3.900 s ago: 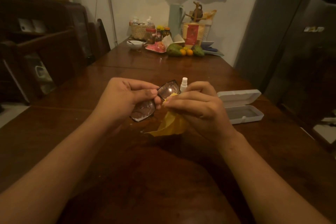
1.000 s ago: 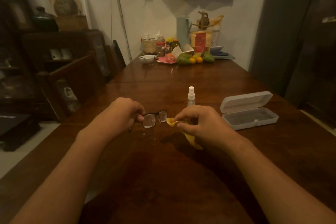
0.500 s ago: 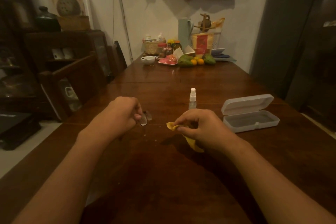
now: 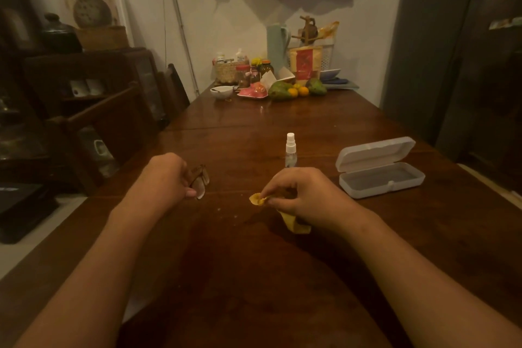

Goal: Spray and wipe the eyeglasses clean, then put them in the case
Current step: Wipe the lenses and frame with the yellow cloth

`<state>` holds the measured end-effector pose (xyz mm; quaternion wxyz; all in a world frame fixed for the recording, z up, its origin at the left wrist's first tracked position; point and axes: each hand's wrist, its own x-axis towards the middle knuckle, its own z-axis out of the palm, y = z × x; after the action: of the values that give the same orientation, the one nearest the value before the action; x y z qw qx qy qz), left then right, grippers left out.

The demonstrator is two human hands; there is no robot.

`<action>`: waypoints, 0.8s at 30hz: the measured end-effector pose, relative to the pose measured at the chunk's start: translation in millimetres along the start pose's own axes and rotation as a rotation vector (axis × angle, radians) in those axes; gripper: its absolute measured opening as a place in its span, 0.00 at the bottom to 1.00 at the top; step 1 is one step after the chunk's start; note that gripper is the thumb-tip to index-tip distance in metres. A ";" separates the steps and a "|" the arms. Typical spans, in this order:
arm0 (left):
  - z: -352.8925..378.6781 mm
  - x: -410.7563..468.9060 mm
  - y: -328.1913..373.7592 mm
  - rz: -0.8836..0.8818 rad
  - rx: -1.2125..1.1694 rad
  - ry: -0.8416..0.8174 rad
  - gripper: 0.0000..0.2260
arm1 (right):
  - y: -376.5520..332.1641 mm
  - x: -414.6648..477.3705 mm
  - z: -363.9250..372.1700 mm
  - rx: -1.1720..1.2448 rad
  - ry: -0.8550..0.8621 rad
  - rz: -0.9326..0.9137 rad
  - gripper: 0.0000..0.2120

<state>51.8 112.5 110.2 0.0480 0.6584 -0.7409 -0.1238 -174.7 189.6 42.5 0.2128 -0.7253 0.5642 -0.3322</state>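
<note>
My left hand (image 4: 166, 176) holds the dark-framed eyeglasses (image 4: 200, 181) low over the wooden table (image 4: 254, 277), turned edge-on so the lenses look narrow. My right hand (image 4: 299, 196) pinches a yellow cleaning cloth (image 4: 258, 199), which also hangs out below the palm. The two hands are apart, with bare table between them. A small clear spray bottle (image 4: 290, 150) with a white cap stands upright just beyond my right hand. The white eyeglass case (image 4: 380, 168) lies open to the right, its tray empty.
At the table's far end stand a white bowl (image 4: 221, 92), jars, a basket, a pale green jug (image 4: 277, 46) and fruit (image 4: 293, 90). A wooden chair (image 4: 93, 133) and dark cabinet stand at the left. A dark fridge stands at the right.
My hands have drawn apart and lowered; wiping stopped. The left hand has turned the glasses from lens-on to edge-on and moved them left. The right hand keeps the cloth.
</note>
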 end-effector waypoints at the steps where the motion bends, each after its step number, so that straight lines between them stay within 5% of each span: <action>1: -0.6 0.1 -0.7 0.001 -0.014 0.016 0.17 | 0.0 -0.1 0.2 -0.001 0.000 -0.003 0.10; 9: 7.9 1.0 -14.5 0.145 -0.266 0.266 0.10 | 3.3 1.8 1.7 0.043 0.102 -0.034 0.11; 24: 11.3 -14.3 1.8 0.288 -0.173 0.080 0.03 | -1.8 1.9 4.2 0.077 0.148 -0.079 0.10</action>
<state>49.2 128.2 101.0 0.1512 0.5433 -0.8115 -0.1529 -170.2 188.0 41.4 0.1849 -0.7119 0.5360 -0.4145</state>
